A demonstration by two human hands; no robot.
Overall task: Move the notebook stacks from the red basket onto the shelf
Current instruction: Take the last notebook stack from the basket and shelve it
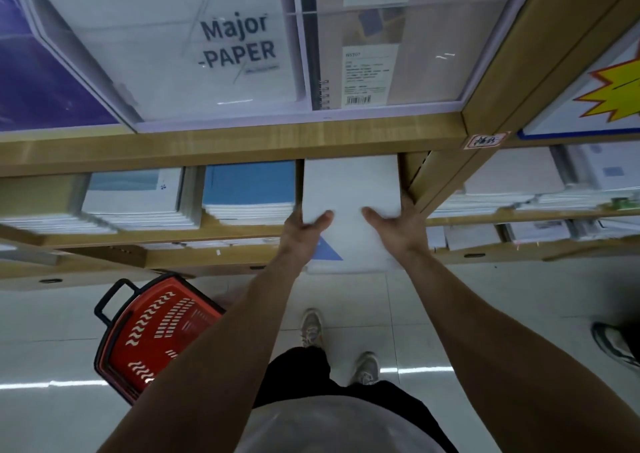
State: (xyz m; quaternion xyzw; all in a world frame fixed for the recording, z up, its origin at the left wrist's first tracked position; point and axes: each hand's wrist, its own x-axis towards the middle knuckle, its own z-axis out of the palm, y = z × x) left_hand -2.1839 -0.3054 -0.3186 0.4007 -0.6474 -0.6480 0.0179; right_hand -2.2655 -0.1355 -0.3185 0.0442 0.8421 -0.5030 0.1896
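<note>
Wooden shelf (225, 141), white notebook stack (349, 189) partly in.
Your left grip (304, 231) and right grip (398, 226) clasp the stack's sides, thumbs on top; red plastic basket (156, 335) below-left of it.

"Major -PAPER" on white pad (207, 44)

Bright, even overhead light; glare streaks on glossy floor (69, 383); white notebook stack (349, 189) washed out, slightly blurred; shelf (207, 144) edges bowed by wide-angle distortion; corners soft
</note>
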